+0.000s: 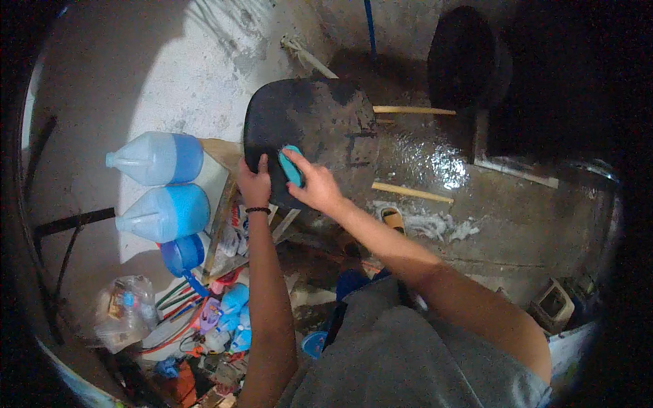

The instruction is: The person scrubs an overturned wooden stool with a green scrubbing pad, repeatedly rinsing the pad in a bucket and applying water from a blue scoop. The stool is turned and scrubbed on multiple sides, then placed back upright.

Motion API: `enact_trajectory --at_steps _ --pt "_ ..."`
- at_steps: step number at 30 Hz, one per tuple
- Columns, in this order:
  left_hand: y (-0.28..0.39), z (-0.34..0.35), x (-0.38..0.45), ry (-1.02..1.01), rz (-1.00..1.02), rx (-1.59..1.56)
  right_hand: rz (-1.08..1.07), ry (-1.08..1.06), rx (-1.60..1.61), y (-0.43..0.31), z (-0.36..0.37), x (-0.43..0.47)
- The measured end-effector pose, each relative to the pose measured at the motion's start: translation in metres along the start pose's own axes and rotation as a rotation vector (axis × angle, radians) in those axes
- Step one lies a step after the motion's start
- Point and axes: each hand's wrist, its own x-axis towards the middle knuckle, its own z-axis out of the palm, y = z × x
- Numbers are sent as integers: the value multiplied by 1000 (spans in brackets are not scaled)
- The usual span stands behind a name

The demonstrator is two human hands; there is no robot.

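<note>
In front of me stands a dark chair seat (326, 122), a broad panel with rounded corners. Part of its face is black, while the right side shows worn, brownish patches. My left hand (255, 183) grips its lower left edge, thumb on the face and the other fingers mostly hidden. A teal scrub brush (291, 166) is held in my right hand (317, 186), against the black part of the panel. The brush's underside cannot be seen. Two pale wooden legs (412, 192) extend to the right from behind the panel.
Two large plastic jugs (163, 211) of blue liquid and a blue dipper (181, 254) are at left. Bottles and cloths (229, 316) crowd below them. Wet concrete floor (490, 245) with foam (433, 224) and a slipper (392, 219) lies right.
</note>
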Motion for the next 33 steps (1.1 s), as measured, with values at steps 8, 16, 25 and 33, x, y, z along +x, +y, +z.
enact_trajectory --at_steps 8,16,25,33 --pt "18 2 -11 16 33 77 20 266 -66 -2 -7 -17" --pt "33 -6 -15 -70 -72 64 200 403 -194 2 -27 -6" --pt "25 -5 -9 -60 -70 154 20 384 -52 59 4 -27" --pt "-19 -9 -8 -35 -98 -46 -44 -28 -29 25 48 -43"
